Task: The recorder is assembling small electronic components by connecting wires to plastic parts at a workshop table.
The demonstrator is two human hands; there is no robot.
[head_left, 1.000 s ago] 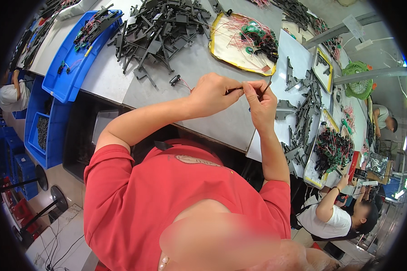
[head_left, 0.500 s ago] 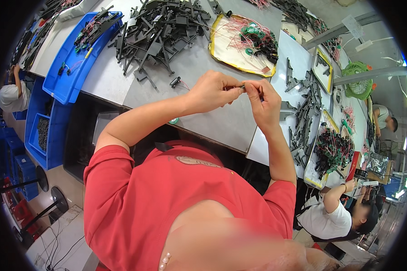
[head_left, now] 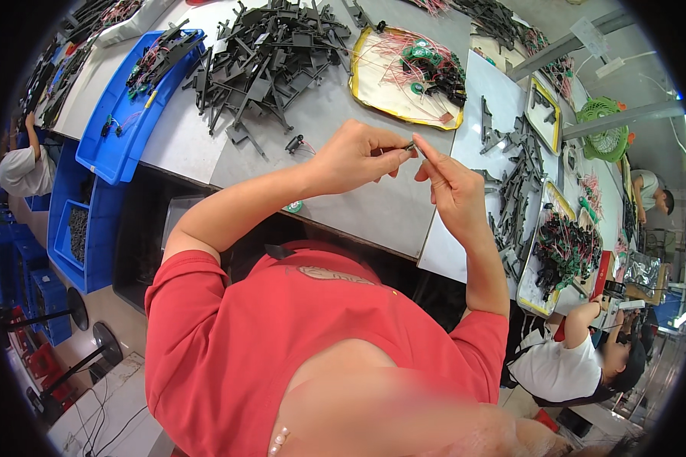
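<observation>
My left hand (head_left: 356,158) is closed over the grey table. Its thumb and fingertips pinch a small dark part (head_left: 411,147), mostly covered by the fingers. Opposite it, my right hand (head_left: 456,194) reaches one finger straight to the part's end and touches it. The other fingers of that hand are loosely bent and apart from the part. Beside my left wrist lies a small black cylindrical piece (head_left: 294,144) with a thin reddish wire. A round green circuit board (head_left: 293,206) shows at the table's near edge, below my left forearm.
Black plastic brackets (head_left: 270,68) form a large heap beyond my hands. A yellow-edged tray (head_left: 370,80) holds wired green boards. To the left stands a blue bin (head_left: 91,145); more brackets (head_left: 514,198) lie to the right. Another person (head_left: 560,365) sits at the lower right.
My right hand has loosened its pinch on the small part and shifted slightly right and down, with one finger now stretched to it. The left hand keeps its hold.
</observation>
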